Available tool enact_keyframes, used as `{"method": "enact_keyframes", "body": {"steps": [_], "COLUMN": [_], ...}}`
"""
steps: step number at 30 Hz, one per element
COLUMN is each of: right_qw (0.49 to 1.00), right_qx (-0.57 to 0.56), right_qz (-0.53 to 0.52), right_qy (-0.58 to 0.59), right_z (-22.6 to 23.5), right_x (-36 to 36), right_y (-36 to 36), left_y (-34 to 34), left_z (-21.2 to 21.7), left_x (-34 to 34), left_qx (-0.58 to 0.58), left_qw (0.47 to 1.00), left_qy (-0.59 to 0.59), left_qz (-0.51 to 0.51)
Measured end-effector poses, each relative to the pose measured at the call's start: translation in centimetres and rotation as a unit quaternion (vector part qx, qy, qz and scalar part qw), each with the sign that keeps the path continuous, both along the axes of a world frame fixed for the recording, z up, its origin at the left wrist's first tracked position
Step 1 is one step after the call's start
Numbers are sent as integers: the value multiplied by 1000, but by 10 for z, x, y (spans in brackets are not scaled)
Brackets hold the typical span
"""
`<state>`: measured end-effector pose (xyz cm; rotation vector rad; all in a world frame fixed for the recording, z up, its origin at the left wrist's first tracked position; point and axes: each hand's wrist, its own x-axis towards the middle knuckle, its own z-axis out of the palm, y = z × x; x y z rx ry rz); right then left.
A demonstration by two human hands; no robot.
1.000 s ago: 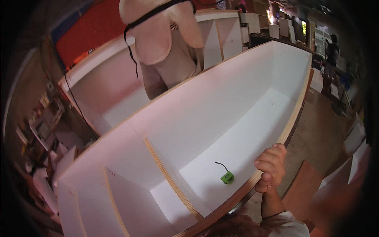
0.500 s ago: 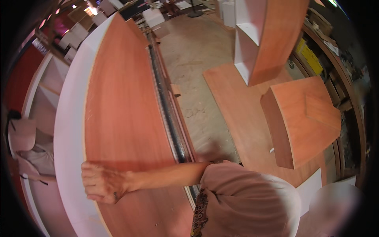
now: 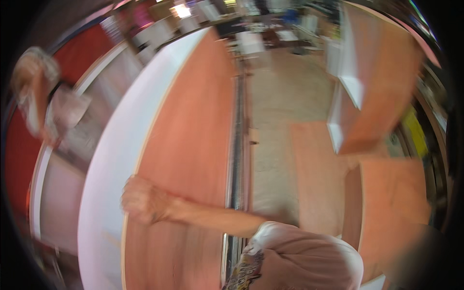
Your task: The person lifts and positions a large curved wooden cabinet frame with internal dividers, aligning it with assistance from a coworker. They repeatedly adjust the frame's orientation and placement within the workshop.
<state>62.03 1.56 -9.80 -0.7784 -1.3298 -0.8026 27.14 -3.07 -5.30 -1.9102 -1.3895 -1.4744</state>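
A: R hand [image 3: 145,199], status?
B: Its grip is clasping the near rim of the long cabinet [image 3: 188,121]; fingers are curling over the pale edge twd the white interior. Blur is hiding finger detail.
A: L hand?
B: Lying outside the view; grip can't be told.
A: Cabinet posn?
B: It's running lengthwise, L of ctr, w/ its reddish-brown wood side facing the person. The forearm [image 3: 212,217] is crossing that side, coming from a brown-and-white sleeve [image 3: 299,256]. A dark rail [image 3: 237,145] is running along the cabinet's R side.
A: Adj. items?
B: Beyond the cabinet, far L, a co-worker [image 3: 72,108] is standing near a 2nd unit [image 3: 58,203]; a red sheet [image 3: 19,154] is showing behind. To R, a flat wood board [image 3: 316,174] is lying on the floor [image 3: 275,96], a wood-faced box [image 3: 391,208] is sitting just beside or on it (can't tell which), and a tall open shelf unit [image 3: 382,87] is standing farther back.
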Motion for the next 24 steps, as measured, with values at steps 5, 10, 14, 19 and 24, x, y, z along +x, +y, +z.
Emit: {"method": "enact_keyframes", "body": {"steps": [5, 10, 14, 19, 24], "right_qw": [997, 992, 992, 993, 993], "right_qx": [-79, -110, -109, -78, -97], "right_qz": [8, -20, -37, -68, -33], "right_qy": [7, -54, -50, -50, -62], "right_z": [-6, -3, -6, -23, -27], "right_x": [-6, 3, 8, 11, 0], "right_y": [1, 4, 2, 10, 18], "left_y": [17, 24, 14, 28, 27], "left_z": [-20, -18, -17, -27, -40], "left_x": [-15, -13, -10, 1, -1], "left_qx": [-36, 1, 19, 57, 128], "left_qw": [992, 999, 993, 992, 986], "left_qy": [-117, -7, 61, 30, -92], "left_qz": [-11, 43, 103, 106, 51]}}
